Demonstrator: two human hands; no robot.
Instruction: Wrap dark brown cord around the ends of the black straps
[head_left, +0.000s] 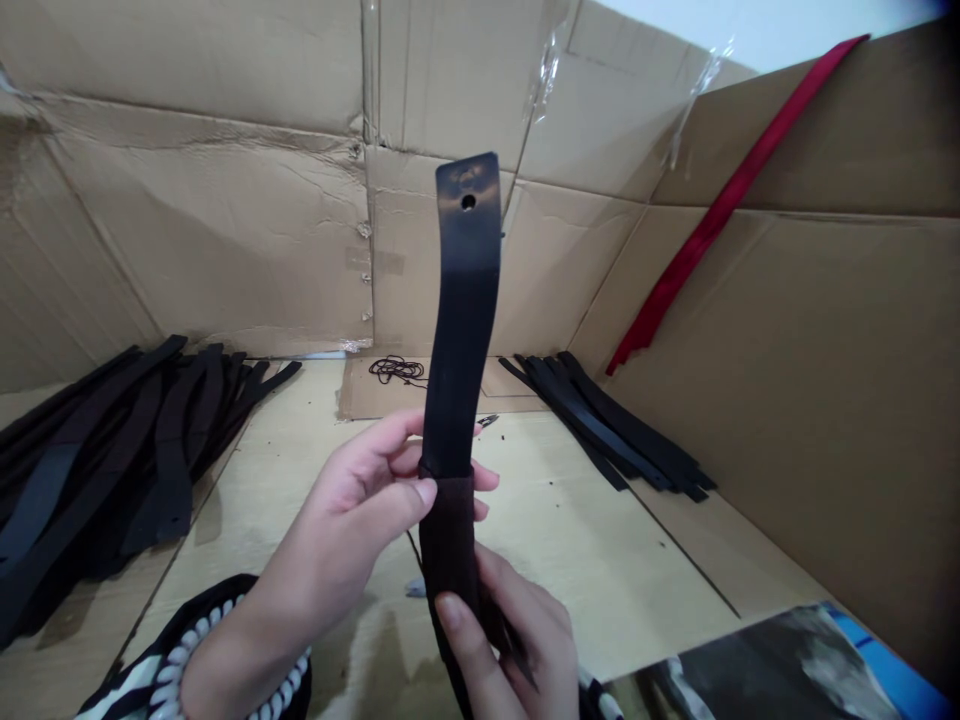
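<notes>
A long black leather strap (465,300) stands upright in front of me, with a round hole near its top end. A dark brown fabric sleeve (448,530) wraps its lower part. My left hand (352,500) pinches the strap at the sleeve's upper edge between thumb and fingers. Below it, my right hand (506,640) grips the lower part of the strap and sleeve. The strap's bottom end is hidden behind my right hand. A white beaded bracelet (225,650) circles my left wrist.
Piles of black straps lie on the pale wooden table at left (112,460) and right (607,425). A coil of dark cord (397,370) rests on a cardboard sheet at the back. Cardboard walls surround the table, with a red strip (712,220) against the right one.
</notes>
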